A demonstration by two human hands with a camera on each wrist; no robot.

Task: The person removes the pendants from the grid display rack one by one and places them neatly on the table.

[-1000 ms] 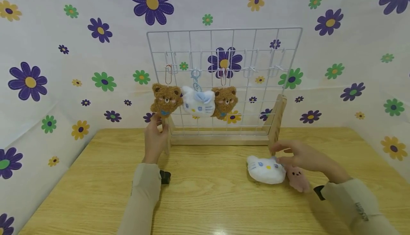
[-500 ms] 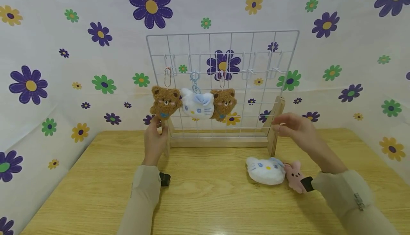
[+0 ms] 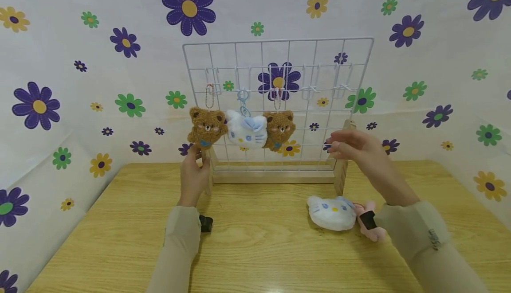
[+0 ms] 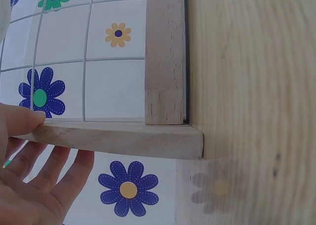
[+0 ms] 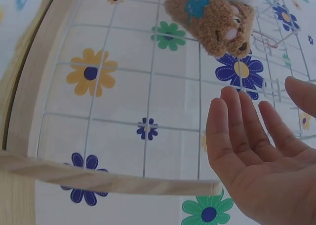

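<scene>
My left hand [image 3: 194, 172] grips the left wooden post [image 4: 118, 140] of a display rack, thumb on one side and fingers on the other. Empty, my right hand [image 3: 359, 155] is raised near the right wooden post [image 3: 340, 169], its fingers relaxed and apart in the right wrist view. From hooks on the rack's white wire grid [image 3: 315, 129] hang a brown plush bear [image 3: 206, 126], a white plush cat head [image 3: 245, 131] with a blue bow, and a second brown bear [image 3: 281, 126]. Two hooks [image 3: 311, 87] at the right carry nothing.
Another white plush cat head [image 3: 332, 214] lies on the wooden table [image 3: 255, 248], front right. A pink plush [image 3: 373, 235] touches its side, partly hidden by the black strap [image 3: 368, 220] at my right wrist. Flowered cloth [image 3: 131, 71] hangs behind the rack.
My right hand has risen from over the cat head and pink plush on the table, then moved left to the rack's right side. My left hand stays on its post.
</scene>
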